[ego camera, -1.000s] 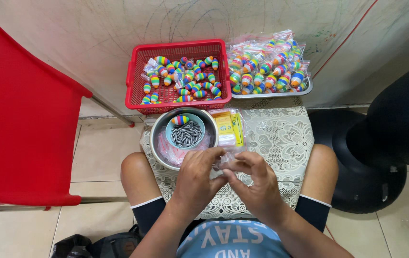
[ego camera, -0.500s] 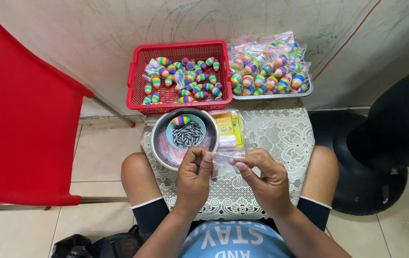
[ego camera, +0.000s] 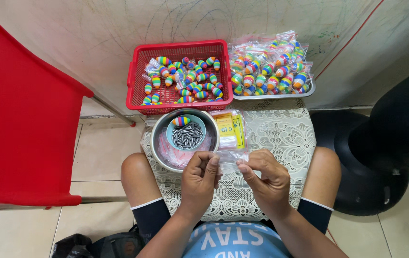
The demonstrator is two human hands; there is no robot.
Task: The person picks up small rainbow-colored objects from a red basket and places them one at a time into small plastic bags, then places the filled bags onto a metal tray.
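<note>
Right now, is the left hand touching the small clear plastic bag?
Touching. The head view shows the left hand pinching one edge of the small clear plastic bag, with the right hand pinching the other.

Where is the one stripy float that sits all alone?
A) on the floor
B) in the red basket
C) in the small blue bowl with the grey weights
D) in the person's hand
C: a single stripy float lies in the small blue bowl, at the edge of the heap of grey weights.
</note>
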